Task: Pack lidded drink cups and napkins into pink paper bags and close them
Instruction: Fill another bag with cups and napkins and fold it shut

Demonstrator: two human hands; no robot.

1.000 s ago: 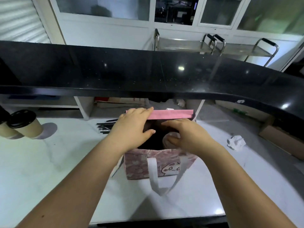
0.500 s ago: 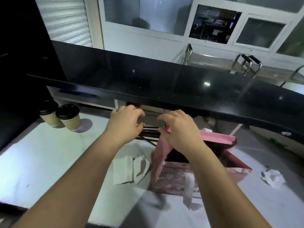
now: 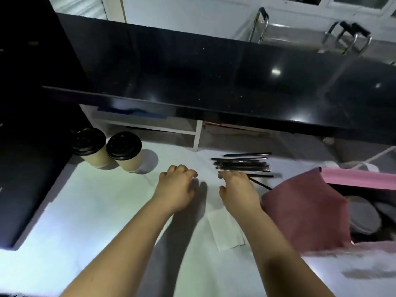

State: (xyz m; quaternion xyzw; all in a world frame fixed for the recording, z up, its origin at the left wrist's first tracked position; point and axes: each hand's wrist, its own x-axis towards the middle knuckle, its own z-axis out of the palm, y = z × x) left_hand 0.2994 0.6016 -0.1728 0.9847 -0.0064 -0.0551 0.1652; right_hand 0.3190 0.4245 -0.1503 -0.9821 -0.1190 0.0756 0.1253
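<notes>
Two tan paper cups with black lids (image 3: 89, 146) (image 3: 126, 152) stand at the far left of the white counter. A pink paper bag (image 3: 310, 213) stands open at the right, with lidded cups (image 3: 364, 217) visible inside. A folded white napkin (image 3: 226, 230) lies flat beside the bag, partly under my right forearm. My left hand (image 3: 176, 189) hovers over bare counter, fingers loosely curled, holding nothing. My right hand (image 3: 237, 191) hovers just left of the bag, its fingertips at a pile of black straws (image 3: 242, 163), holding nothing.
A black raised countertop (image 3: 214, 71) overhangs the back of the work surface. White shelving (image 3: 150, 127) sits beneath it. A dark block (image 3: 27, 168) borders the counter on the left. Metal cart handles (image 3: 260, 24) show behind.
Both hands have left the bag's rim and moved forward and left over the counter. The view has swung left, so the bag now sits at the right and the two cups are nearer.
</notes>
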